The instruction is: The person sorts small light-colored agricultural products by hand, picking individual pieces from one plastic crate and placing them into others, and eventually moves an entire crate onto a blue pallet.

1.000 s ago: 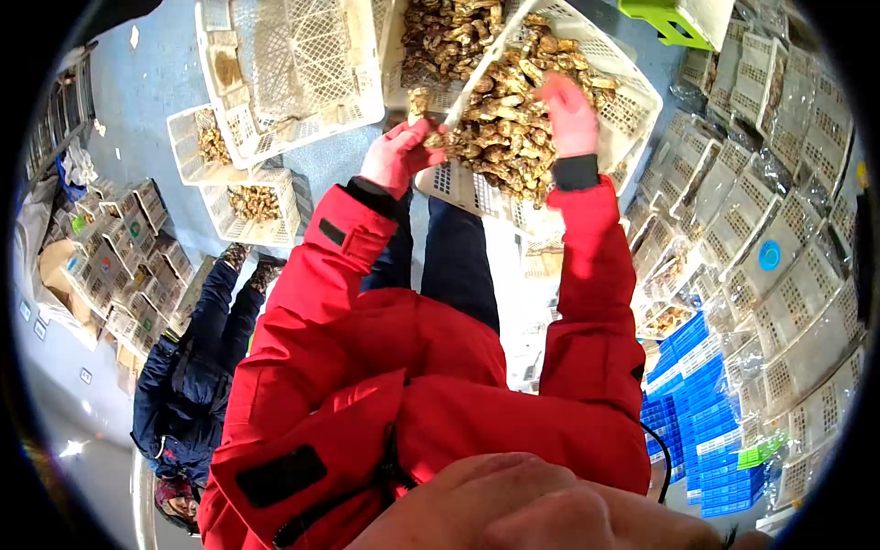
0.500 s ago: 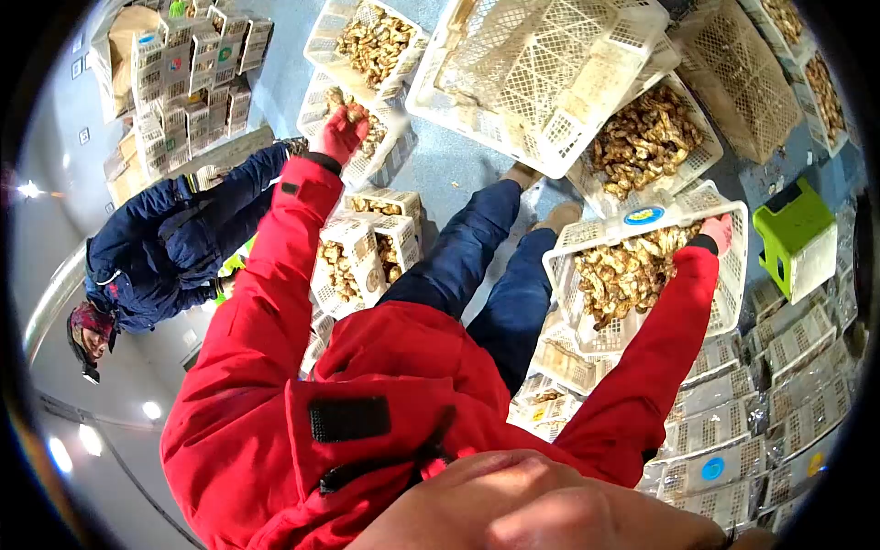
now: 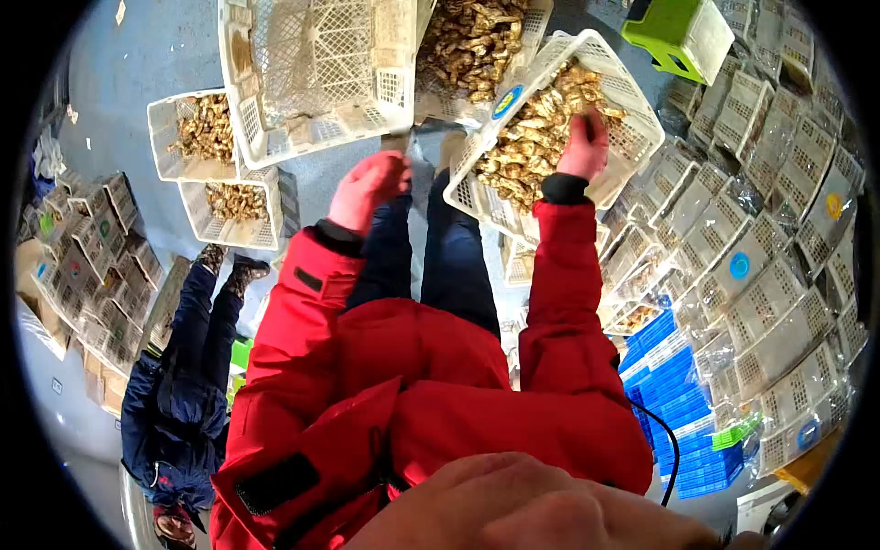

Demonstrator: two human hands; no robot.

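The bare right hand [image 3: 584,151] is the nearer one: it is right over the outer part of a heap of brown-and-cream, thick-stemmed mushrooms [image 3: 527,147], most of which spreads to its left. The heap sits in a white, rectangular, lattice-walled plastic crate [image 3: 639,145], whose long axis slants from nearer the body on this hand's left to farther out on its right. The fingers are bent and shadowed; I cannot tell whether they grip a mushroom. The bare left hand [image 3: 368,191] is apart from the crate, with the heap off to its right and slightly farther out. Its fingers curl in narrowly; whether anything is inside cannot be told. Just beyond it stands a larger white lattice plastic crate [image 3: 394,82].
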